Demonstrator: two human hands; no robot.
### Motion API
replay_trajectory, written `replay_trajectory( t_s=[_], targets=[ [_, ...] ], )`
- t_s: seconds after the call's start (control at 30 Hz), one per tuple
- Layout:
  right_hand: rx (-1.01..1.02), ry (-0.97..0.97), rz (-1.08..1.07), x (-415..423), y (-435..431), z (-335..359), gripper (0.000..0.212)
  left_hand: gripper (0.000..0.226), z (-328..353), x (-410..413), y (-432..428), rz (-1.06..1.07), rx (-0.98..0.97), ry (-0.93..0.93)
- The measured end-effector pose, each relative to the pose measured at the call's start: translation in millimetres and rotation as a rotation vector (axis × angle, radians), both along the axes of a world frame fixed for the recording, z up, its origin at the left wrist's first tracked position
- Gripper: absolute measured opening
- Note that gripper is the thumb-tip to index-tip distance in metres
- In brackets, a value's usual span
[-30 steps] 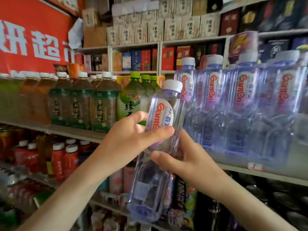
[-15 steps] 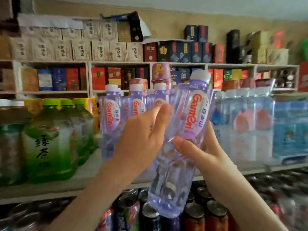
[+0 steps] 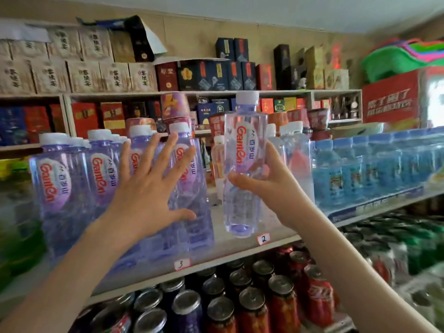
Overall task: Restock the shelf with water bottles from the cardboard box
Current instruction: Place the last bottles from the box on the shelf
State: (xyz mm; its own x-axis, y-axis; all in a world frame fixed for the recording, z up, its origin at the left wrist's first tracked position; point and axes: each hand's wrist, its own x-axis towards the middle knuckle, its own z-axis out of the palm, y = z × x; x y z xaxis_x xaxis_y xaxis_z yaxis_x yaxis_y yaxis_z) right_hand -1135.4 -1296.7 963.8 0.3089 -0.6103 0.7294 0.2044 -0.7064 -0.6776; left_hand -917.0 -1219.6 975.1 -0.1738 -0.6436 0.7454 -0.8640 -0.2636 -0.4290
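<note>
One open gap on the shelf [image 3: 240, 246]

Bare shelf runs from the front edge back between the purple bottles [image 3: 72, 183] and the blue pack [image 3: 370, 174]; further back, what seems a pale bottle [image 3: 218, 164] blocks it.

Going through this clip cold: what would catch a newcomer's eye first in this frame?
First, the purple-tinted water bottle held upright in the right hand, centre frame, above a gap on the shelf. Next, the left hand, fingers spread flat against the row of matching bottles on the left. Below, dark and red cans crowd the lower shelf.
</note>
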Motion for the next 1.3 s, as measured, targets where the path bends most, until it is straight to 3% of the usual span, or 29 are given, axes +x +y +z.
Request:
replay_trajectory(
  t_s=[0.17, 0.37, 0.57, 0.8, 1.0, 1.3],
  targets=[
    [0.096, 0.021, 0.044, 34.3, -37.6, -4.7, 0.058, 0.113, 1.9, 1.5, -0.4, -0.043, -0.005, 0.010],
    [0.368, 0.099, 0.126, 89.3, -88.3, -1.4, 0.073, 0.090, 42.2, -12.6, 4.5, -0.216, -0.276, 0.267],
    [0.513, 0.225, 0.125, 111.7, -115.7, 15.3, 0.083, 0.102, 71.3, -18.7, -7.3, 0.007, 0.070, 0.177],
    [0.400, 0.381, 0.095, 105.0, -113.6, 14.7, 0.100, 0.102, 69.8, -20.3, -6.2, -0.030, 0.092, 0.207],
    [0.302, 0.390, 0.046, 94.3, -105.8, 10.1, 0.062, 0.103, 69.1, -21.2, -4.9, -0.024, 0.103, 0.215],
    [0.334, 0.376, 0.134, 73.4, -91.0, 9.3, 0.040, 0.106, 64.9, -17.5, -1.6, -0.053, 0.076, 0.170]
  ],
)
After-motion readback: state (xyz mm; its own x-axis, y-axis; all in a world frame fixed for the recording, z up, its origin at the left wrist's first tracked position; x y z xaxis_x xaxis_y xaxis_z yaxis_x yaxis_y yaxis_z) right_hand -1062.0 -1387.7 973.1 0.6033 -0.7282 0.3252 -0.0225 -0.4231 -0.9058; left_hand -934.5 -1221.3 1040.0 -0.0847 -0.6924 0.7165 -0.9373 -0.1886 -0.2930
